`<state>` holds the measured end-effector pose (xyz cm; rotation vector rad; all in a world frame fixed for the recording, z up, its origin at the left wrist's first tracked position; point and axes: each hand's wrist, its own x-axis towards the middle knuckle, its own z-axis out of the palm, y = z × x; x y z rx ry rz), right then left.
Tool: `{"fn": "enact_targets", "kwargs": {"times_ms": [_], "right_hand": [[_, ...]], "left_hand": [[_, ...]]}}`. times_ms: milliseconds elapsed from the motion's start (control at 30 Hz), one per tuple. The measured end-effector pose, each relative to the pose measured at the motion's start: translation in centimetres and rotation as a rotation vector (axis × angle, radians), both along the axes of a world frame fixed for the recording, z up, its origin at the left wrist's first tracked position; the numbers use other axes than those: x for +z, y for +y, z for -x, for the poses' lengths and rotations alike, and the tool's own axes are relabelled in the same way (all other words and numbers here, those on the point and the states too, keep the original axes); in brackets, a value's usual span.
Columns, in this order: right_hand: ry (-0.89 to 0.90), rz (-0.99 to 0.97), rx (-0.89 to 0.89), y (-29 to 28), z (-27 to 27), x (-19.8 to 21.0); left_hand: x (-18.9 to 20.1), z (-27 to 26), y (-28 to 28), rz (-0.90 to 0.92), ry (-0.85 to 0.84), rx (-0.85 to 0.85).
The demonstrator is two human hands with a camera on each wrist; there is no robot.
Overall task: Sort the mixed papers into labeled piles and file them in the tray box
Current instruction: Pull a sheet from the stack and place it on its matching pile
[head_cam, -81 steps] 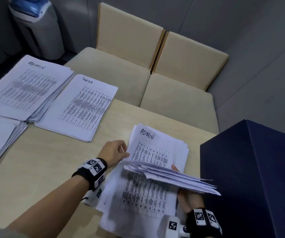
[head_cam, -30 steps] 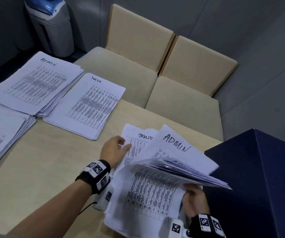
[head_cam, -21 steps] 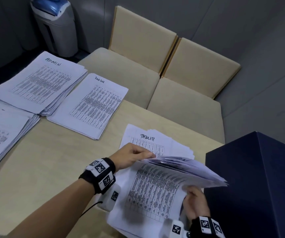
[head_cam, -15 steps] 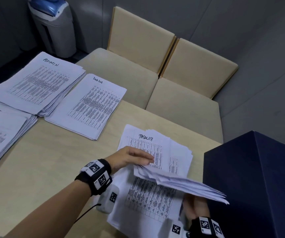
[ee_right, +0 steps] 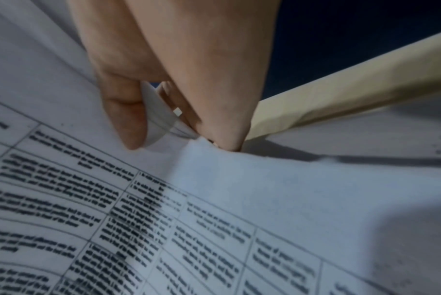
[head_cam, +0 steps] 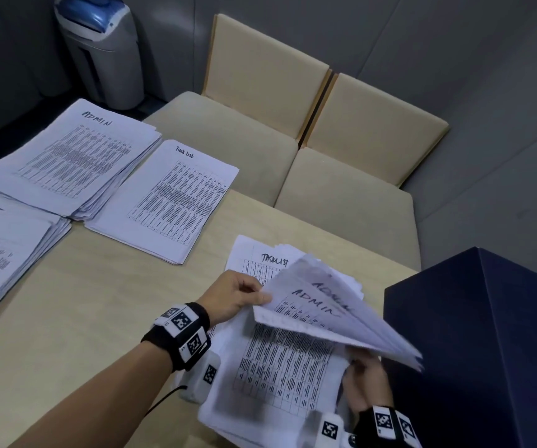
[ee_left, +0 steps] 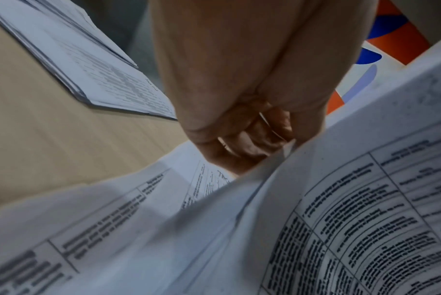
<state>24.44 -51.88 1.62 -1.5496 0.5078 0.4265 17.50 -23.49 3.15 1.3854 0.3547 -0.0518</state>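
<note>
The mixed stack (head_cam: 270,367) lies at the near right of the table, a sheet headed TASKLIST (head_cam: 272,260) showing at its far end. Above it a fanned bundle of sheets (head_cam: 335,321) headed ADMIN is tilted up. My left hand (head_cam: 260,294) pinches the bundle's left edge, its fingers (ee_left: 242,149) curled at the paper. My right hand (head_cam: 357,367) grips the bundle from below, thumb and fingers (ee_right: 128,119) clamped on several sheets. Sorted piles lie at the far left: ADMIN (head_cam: 70,163), Task List (head_cam: 170,195) and a third pile (head_cam: 5,250) cut off by the frame.
A dark blue box (head_cam: 487,350) stands close on the right, touching distance from my right hand. Two beige seats (head_cam: 344,195) sit beyond the table's far edge. A grey bin with a blue lid (head_cam: 99,50) is on the floor at the back left.
The bundle, held low and flat half a second ago, has swung up and fanned out, showing ADMIN headings. My left hand moved from the stack's top sheet to the bundle's edge.
</note>
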Motion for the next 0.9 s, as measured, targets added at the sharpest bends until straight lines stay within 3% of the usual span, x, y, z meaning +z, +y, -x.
{"fn": "enact_targets", "kwargs": {"times_ms": [67, 267, 433, 633, 833, 900], "right_hand": [[0.071, -0.174, -0.012, 0.5, 0.0, 0.6], [0.118, -0.269, 0.037, 0.4, 0.2, 0.9], [0.143, -0.295, 0.031, 0.7, 0.2, 1.0], [0.173, -0.387, -0.074, -0.3, 1.4, 0.8], [0.151, -0.429, -0.065, 0.0, 2.2, 2.2], [0.147, -0.454, -0.026, 0.5, 2.2, 3.0]], "left_hand": [[-0.3, -0.3, -0.5, 0.011, -0.009, 0.073], [-1.3, -0.1, -1.0, -0.031, 0.023, 0.174], [-2.4, 0.8, -0.9, 0.190, 0.156, 0.269], [-4.4, 1.4, 0.6, 0.274, 0.237, 0.341], [1.6, 3.7, -1.7, 0.151, 0.143, -0.084], [2.6, 3.6, -3.0, 0.160, 0.078, -0.145]]}}
